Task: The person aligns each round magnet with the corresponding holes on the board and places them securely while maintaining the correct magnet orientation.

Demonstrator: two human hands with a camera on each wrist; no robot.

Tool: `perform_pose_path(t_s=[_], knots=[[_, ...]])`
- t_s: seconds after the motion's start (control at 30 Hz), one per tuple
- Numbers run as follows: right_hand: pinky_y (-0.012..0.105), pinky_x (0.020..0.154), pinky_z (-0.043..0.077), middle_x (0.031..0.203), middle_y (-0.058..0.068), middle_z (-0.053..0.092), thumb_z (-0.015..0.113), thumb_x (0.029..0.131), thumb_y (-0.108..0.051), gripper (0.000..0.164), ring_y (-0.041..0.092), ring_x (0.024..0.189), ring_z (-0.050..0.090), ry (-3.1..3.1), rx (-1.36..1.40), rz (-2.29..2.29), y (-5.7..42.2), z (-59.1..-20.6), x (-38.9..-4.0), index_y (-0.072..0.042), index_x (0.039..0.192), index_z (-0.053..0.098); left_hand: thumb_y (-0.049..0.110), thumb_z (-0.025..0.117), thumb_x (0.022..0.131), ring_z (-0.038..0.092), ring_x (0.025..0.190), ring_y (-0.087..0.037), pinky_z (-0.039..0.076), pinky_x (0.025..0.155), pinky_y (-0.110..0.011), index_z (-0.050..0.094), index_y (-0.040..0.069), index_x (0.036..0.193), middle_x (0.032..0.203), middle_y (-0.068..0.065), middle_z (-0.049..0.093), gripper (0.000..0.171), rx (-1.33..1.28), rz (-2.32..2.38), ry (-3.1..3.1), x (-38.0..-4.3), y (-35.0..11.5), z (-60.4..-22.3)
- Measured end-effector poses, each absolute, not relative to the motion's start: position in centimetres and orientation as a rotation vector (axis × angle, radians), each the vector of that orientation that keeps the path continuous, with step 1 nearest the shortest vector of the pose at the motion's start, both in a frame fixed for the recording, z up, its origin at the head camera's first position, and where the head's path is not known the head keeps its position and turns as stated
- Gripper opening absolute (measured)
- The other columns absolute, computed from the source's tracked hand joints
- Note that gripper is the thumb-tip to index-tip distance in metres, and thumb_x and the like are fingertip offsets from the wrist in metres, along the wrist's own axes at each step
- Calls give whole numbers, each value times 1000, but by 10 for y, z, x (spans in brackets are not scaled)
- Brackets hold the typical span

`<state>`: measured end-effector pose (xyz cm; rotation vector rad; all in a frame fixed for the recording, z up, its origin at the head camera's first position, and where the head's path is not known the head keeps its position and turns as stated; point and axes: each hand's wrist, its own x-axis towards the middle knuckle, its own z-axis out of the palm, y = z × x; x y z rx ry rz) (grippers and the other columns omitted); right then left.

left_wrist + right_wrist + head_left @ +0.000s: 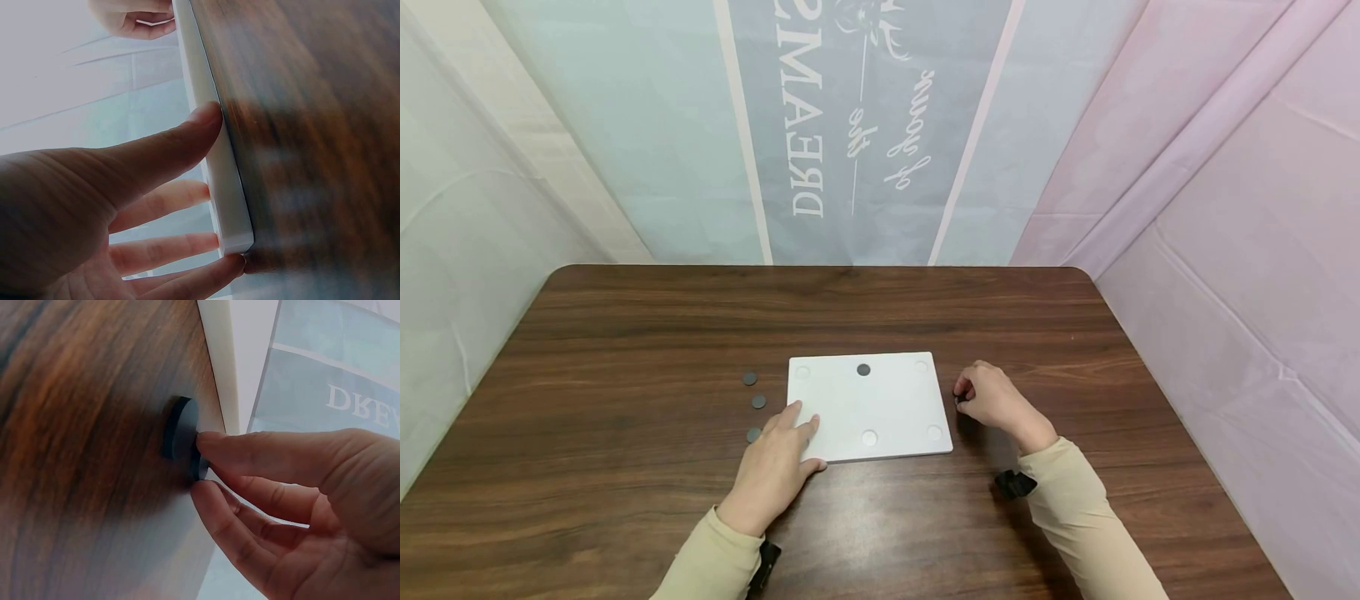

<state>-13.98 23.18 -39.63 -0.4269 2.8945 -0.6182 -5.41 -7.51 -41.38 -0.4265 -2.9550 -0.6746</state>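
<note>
A white board with several shallow round recesses lies on the table; one dark round disc sits in its far middle recess. My left hand rests over the board's near left corner, fingers spread on top and thumb along the near edge. To the right of the board, my right hand pinches a small dark disc between thumb and fingertip, low over the table. Beside that one, another dark disc shows in the right wrist view, close to the thumb tip.
Left of the board, several dark discs lie loose: a far disc, a middle disc and a near disc beside my left hand. The brown wooden table meets a printed cloth backdrop at its far edge.
</note>
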Motion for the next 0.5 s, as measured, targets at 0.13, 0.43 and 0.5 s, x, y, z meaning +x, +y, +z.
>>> perform_pose_path(t_s=[0.13, 0.43, 0.5], knots=[[32, 66, 49, 78, 9, 57, 72, 73, 4, 9, 16, 68, 58, 2899, -416, -622, 232, -397, -141, -2, 76, 66, 22, 85, 69, 57, 111, -43, 55, 74, -50, 69, 0, 116, 128, -27, 55, 54, -426, -672, -2953, -54, -75, -414], [32, 64, 47, 75, 7, 60, 72, 73, 4, 12, 16, 68, 56, 2859, -377, -635, 232, -396, -143, -4, 77, 63, 22, 84, 70, 57, 112, -43, 55, 75, -49, 68, 0, 116, 129, -27, 55, 54, -433, -672, -2954, -55, -75, -415], [32, 63, 47, 74, 6, 61, 72, 74, 3, 12, 15, 68, 56, 2851, -379, -638, 232, -396, -143, -4, 77, 63, 22, 84, 70, 57, 112, -43, 55, 76, -49, 68, -1, 117, 129, -27, 55, 54, -432, -672, -2957, -55, -75, -414]])
